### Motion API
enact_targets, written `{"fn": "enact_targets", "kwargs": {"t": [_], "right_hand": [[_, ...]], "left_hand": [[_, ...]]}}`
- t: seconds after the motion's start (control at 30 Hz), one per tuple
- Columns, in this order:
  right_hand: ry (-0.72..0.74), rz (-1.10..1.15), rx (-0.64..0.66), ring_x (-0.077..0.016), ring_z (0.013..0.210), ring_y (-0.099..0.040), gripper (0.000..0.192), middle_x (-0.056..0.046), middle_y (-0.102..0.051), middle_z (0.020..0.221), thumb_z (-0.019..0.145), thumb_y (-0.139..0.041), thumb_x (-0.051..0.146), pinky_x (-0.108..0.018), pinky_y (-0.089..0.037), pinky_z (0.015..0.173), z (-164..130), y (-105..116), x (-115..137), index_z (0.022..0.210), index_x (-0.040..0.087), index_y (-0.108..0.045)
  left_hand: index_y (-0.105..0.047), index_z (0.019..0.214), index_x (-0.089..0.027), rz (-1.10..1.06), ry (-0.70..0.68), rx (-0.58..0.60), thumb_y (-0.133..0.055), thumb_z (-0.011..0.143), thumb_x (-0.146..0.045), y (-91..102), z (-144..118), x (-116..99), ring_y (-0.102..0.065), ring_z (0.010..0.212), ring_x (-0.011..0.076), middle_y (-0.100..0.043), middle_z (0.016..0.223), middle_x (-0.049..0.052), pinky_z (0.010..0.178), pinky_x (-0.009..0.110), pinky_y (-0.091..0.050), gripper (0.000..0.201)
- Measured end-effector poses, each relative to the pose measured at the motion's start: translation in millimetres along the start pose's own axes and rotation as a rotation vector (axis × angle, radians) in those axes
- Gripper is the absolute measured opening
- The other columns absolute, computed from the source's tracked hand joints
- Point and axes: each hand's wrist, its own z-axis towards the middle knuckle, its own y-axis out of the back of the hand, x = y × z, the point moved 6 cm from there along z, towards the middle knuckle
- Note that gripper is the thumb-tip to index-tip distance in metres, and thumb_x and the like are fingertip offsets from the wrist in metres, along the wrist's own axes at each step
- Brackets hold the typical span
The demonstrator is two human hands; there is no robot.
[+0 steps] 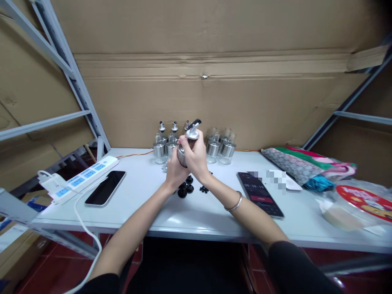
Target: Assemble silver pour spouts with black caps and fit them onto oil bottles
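Small glass bottle [187, 148] with steel sleeve, silver pourer top and raised black flip cap. Gripped by left hand [175, 168] and right hand [197, 158], above table [171, 212]. Similar bottles [165, 147] just beyond.

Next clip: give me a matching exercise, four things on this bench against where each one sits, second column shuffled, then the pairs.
Things:
1. power strip
2. bottle with pourer cap
3. phone with lit screen
4. small black caps

Places:
A. on the table under the raised hands
B. held up between the left hand and right hand
C. far left edge of the table, white with blue sockets
D. right of the right forearm, flat on the table

Pairs: 1-C, 2-B, 3-D, 4-A
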Motion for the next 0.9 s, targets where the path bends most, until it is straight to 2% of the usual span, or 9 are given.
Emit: {"fn": "enact_targets", "kwargs": {"t": [0.1,0.2,0.33,0.4,0.47,0.67,0.9], "right_hand": [[0.018,-0.018,-0.043,-0.0195,0.091,-0.061,0.042,-0.007,-0.063,0.097,0.089,-0.042,0.052,-0.038,-0.047,0.088,-5,1,5,0.12,0.024,-0.042],[0.061,-0.074,-0.067,-0.0201,0.103,-0.058,0.044,-0.009,-0.06,0.107,0.091,-0.035,0.053,-0.038,-0.045,0.092,-9,1,10,0.125,0.025,-0.039],[0.063,-0.109,-0.125,-0.0206,0.115,-0.053,0.049,-0.012,-0.051,0.127,0.096,-0.017,0.046,-0.04,-0.043,0.097,-15,0,4,0.142,0.027,-0.018],[0.057,-0.109,-0.116,-0.0214,0.117,-0.053,0.051,-0.014,-0.047,0.132,0.097,-0.012,0.041,-0.04,-0.043,0.097,-16,-2,-1,0.145,0.027,-0.006],[0.057,-0.115,-0.08,-0.0221,0.116,-0.053,0.052,-0.014,-0.046,0.132,0.097,-0.012,0.04,-0.041,-0.044,0.096,-15,-5,-6,0.146,0.027,-0.002],[0.035,-0.043,-0.072,-0.0214,0.091,-0.061,0.051,-0.011,-0.057,0.107,0.095,-0.02,0.049,-0.04,-0.049,0.083,-5,1,-17,0.141,0.026,-0.016],[0.056,0.116,-0.085,-0.0177,0.069,-0.059,0.044,-0.003,-0.058,0.084,0.091,-0.032,0.058,-0.036,-0.049,0.069,1,6,-17,0.123,0.028,-0.037]], "left_hand": [[-0.039,0.123,-0.021,0.066,-0.027,-0.044,-0.068,0.07,-0.029,2.4,-3,1,-0.064,0.089,0.0223,-0.063,0.105,0.009,0.071,0.031,-0.051,0.061],[-0.037,0.125,-0.022,0.095,-0.052,-0.059,-0.066,0.072,-0.027,2.2,-4,2,-0.063,0.096,0.0241,-0.061,0.112,0.01,0.078,0.033,-0.051,0.061],[-0.037,0.124,-0.021,0.142,-0.064,-0.039,-0.06,0.076,-0.023,0.0,-3,5,-0.06,0.104,0.0262,-0.06,0.117,0.011,0.085,0.038,-0.049,0.054],[-0.037,0.123,-0.02,0.157,-0.06,-0.024,-0.059,0.076,-0.022,-0.5,-2,7,-0.06,0.105,0.0265,-0.06,0.117,0.012,0.086,0.039,-0.049,0.052],[-0.037,0.124,-0.021,0.157,-0.052,-0.005,-0.061,0.075,-0.022,-1.0,-1,9,-0.06,0.104,0.0264,-0.061,0.116,0.012,0.086,0.038,-0.049,0.055],[-0.038,0.123,-0.022,0.117,-0.031,0.055,-0.067,0.068,-0.022,-5.6,-3,8,-0.064,0.094,0.0255,-0.065,0.11,0.009,0.075,0.033,-0.05,0.063],[-0.04,0.12,-0.02,0.1,0.006,0.084,-0.071,0.063,-0.024,-8.0,-3,6,-0.065,0.084,0.0223,-0.066,0.102,0.007,0.066,0.029,-0.049,0.065]]}}
